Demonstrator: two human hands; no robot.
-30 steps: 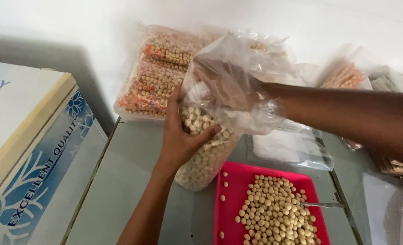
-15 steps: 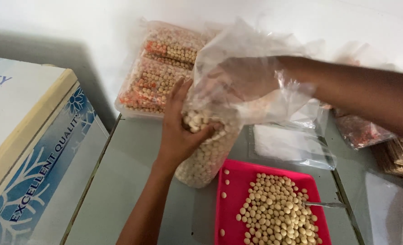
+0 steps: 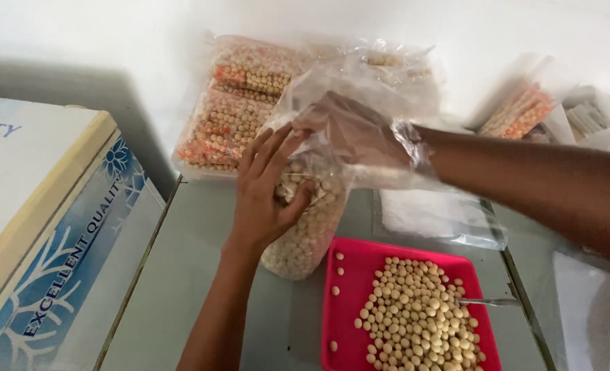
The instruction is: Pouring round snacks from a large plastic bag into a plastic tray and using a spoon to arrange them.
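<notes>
Left hand [image 3: 267, 196], fingers spread, clasps a clear bag of pale beans [image 3: 305, 230] standing on the grey table [image 3: 195, 275] beside a red tray [image 3: 349, 275], while the right hand [image 3: 353, 134], loosely curled, reaches inside the bag's mouth.

A clear bag [image 3: 303, 227] of pale beans is standing upright near the middle of the table [image 3: 181, 288], just behind the red tray [image 3: 346, 275]. Sealed clear packets [image 3: 239, 110] of beans with orange strips are lying stacked at the table's back edge against the wall. More such packets [image 3: 518, 113] are leaning at the back right corner. A white and blue carton [image 3: 44, 227] is standing along the left edge.
</notes>
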